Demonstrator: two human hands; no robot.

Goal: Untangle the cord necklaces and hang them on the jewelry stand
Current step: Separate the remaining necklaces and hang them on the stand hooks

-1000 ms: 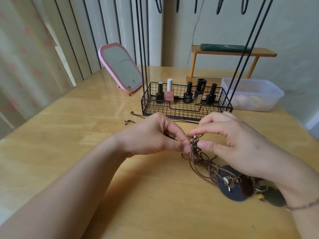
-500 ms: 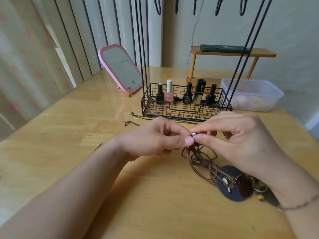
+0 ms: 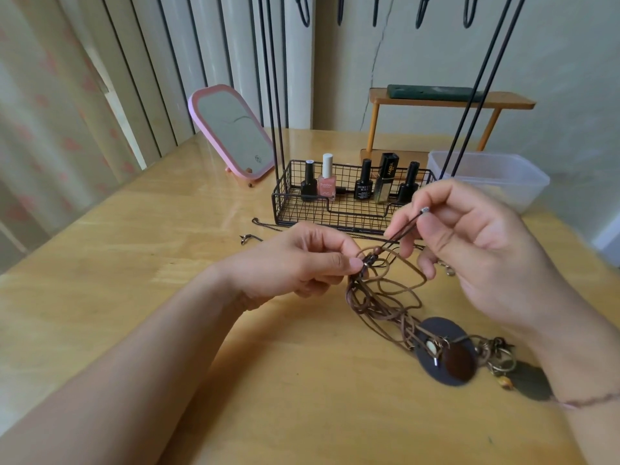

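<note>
A tangle of brown cord necklaces (image 3: 379, 297) lies on the wooden table (image 3: 167, 250), with dark disc pendants (image 3: 446, 354) and metal rings at its near right end. My left hand (image 3: 302, 260) pinches the knot with a small bead at the top of the tangle. My right hand (image 3: 469, 239) pinches a dark cord end with a silver clasp (image 3: 424, 210), raised and drawn taut up to the right. The jewelry stand's black wire basket (image 3: 285, 199) sits behind my hands. Its rods rise out of frame, and hooks (image 3: 303, 11) show along the top.
Nail polish bottles (image 3: 327, 179) stand in the basket. A pink mirror (image 3: 231, 132) leans at back left, a clear plastic tub (image 3: 496, 172) sits at back right, and a small wooden shelf (image 3: 449, 102) stands behind. A thin dark chain (image 3: 255, 236) lies left of the basket.
My right hand has pulled the clasp end up and to the right, drawing a cord out of the tangle. My left hand has stayed on the knot.
</note>
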